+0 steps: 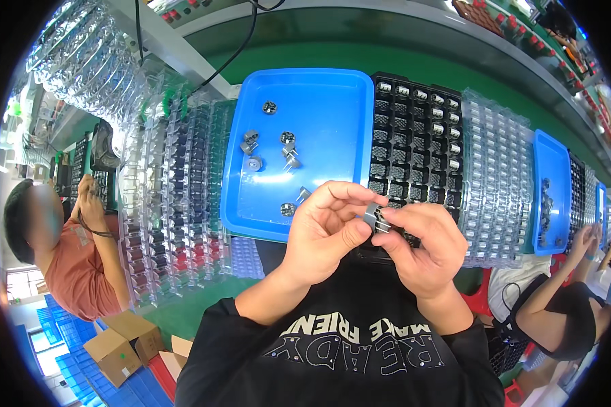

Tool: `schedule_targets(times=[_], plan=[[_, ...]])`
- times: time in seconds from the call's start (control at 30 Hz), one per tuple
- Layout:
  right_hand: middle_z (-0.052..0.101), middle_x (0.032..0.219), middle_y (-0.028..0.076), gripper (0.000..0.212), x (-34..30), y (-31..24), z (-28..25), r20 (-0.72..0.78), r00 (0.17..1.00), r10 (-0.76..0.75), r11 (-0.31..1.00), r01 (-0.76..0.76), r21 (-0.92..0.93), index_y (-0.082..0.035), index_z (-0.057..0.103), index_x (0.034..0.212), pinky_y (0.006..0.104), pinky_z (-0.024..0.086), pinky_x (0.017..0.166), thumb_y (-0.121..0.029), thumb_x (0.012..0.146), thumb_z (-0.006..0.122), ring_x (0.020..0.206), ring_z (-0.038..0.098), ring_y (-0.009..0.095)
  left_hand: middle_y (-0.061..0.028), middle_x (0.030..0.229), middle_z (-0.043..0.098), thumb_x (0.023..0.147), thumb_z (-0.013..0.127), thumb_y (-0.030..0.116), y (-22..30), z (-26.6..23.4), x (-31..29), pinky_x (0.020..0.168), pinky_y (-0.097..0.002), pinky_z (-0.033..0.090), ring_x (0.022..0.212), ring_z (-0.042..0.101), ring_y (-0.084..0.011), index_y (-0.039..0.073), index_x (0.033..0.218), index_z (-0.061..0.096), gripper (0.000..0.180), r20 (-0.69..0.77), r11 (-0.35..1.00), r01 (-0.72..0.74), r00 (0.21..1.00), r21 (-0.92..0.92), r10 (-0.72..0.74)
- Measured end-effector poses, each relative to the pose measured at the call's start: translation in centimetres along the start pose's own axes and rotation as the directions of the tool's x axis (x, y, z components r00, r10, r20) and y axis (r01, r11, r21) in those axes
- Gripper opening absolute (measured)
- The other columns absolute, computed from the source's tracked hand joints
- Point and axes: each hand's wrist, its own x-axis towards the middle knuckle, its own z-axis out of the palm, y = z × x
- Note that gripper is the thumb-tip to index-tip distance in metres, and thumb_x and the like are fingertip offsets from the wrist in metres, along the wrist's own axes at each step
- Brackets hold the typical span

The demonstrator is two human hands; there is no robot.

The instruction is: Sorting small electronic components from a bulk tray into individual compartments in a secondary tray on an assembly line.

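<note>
Both hands meet in front of my chest, over the near edge of the black tray. My left hand (322, 234) pinches a small grey round part with metal prongs (373, 216) between thumb and fingers. From the other side, the thumb and forefinger of my right hand (424, 241) close on the prongs of this same part. My fingers cover some of it. Left of my hands lies a blue tray (329, 102) with several loose grey round parts (253, 163) and silver prongs scattered in it. The black compartment tray (419, 152) beside it carries metallic pieces in some pockets.
Transparent blister trays (499, 169) stand to the right, with another blue tray (543, 190) past them. More stacked transparent trays (173, 197) rise on the left. A co-worker in an orange shirt (81, 268) sits there; others work at right. Cardboard boxes (119, 349) lie lower left.
</note>
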Motion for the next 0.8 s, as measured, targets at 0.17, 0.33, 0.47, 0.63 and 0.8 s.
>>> schedule_targets(times=[0.17,0.33,0.47,0.63,0.8], plan=[[0.071,0.089,0.010,0.032,-0.3,-0.2,0.1,0.025,0.999,0.020,1.000,-0.019,-0.025,-0.002,0.075,0.099,0.0310,0.054,0.068,-0.014,0.073,0.090,0.078,0.067,0.022,-0.0149,0.125,0.066,0.093,0.074,0.005,0.0,-0.4,-0.4,0.095,-0.0312,0.052,0.114,0.063,-0.0180,-0.001,0.124,0.058,0.036,-0.003,0.997,0.009,1.000,0.072,-0.009],[0.072,0.091,0.010,0.033,-1.0,0.3,0.5,0.071,0.997,0.018,0.999,-0.015,-0.044,-0.002,0.074,0.101,0.0324,0.056,0.071,-0.012,0.074,0.089,0.080,0.069,0.023,-0.0179,0.122,0.067,0.089,0.080,0.010,0.1,-1.1,-0.8,0.099,-0.0349,0.052,0.115,0.065,-0.0225,-0.002,0.123,0.057,0.043,-0.040,0.983,0.016,0.999,0.185,-0.009],[0.071,0.091,0.011,0.033,-1.3,0.5,0.7,0.042,0.999,-0.034,0.999,0.035,-0.034,-0.002,0.073,0.101,0.0322,0.056,0.071,-0.013,0.074,0.089,0.080,0.069,0.024,-0.0183,0.121,0.067,0.089,0.080,0.010,-0.5,-0.8,-1.2,0.099,-0.0349,0.052,0.115,0.065,-0.0228,-0.003,0.124,0.057,0.044,-0.052,0.991,0.026,0.998,0.130,-0.019],[0.071,0.091,0.012,0.034,-2.0,1.2,0.7,0.048,0.998,-0.046,0.998,0.047,-0.029,-0.001,0.073,0.100,0.0330,0.057,0.070,-0.014,0.074,0.090,0.080,0.069,0.025,-0.0195,0.121,0.067,0.089,0.080,0.011,-1.5,-0.7,-1.8,0.099,-0.0358,0.053,0.114,0.065,-0.0240,-0.003,0.125,0.056,0.046,-0.062,0.997,0.021,0.998,0.077,-0.016],[0.072,0.092,0.013,0.032,-2.5,1.8,0.1,0.104,0.994,-0.016,1.000,0.017,-0.008,0.000,0.072,0.096,0.0320,0.057,0.070,-0.013,0.073,0.090,0.081,0.070,0.024,-0.0206,0.123,0.066,0.089,0.079,0.008,-1.9,-0.9,-2.4,0.098,-0.0368,0.053,0.111,0.066,-0.0247,-0.004,0.125,0.056,0.045,-0.038,0.987,0.050,0.998,0.154,-0.045]])
